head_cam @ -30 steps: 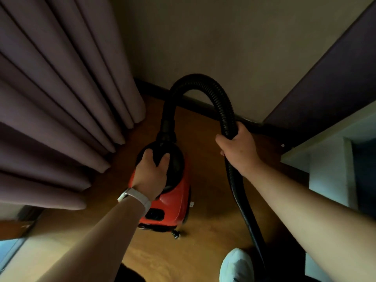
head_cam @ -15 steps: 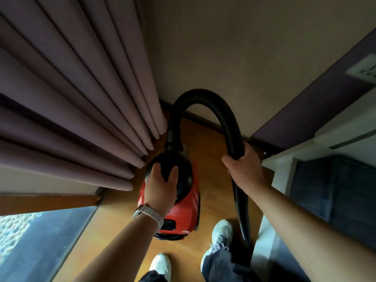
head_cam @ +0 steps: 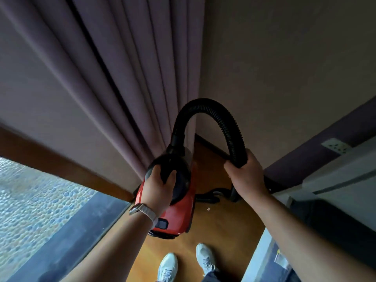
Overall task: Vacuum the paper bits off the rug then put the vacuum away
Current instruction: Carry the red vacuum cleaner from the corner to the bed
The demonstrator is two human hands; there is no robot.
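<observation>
Red plastic canister vacuum [head_cam: 179,216], corner beside mauve pleated curtain [head_cam: 122,78]: my left hand [head_cam: 158,188] grips its black top, right hand [head_cam: 246,176] grips ribbed black hose [head_cam: 203,106], whose trailing end could trip me.

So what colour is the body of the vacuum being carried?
Red, with a black top handle, on the vacuum; only the head view shows it.

One vacuum [head_cam: 179,212], two shoes [head_cam: 167,265], two hands (left hand [head_cam: 158,190], right hand [head_cam: 247,178]).
</observation>
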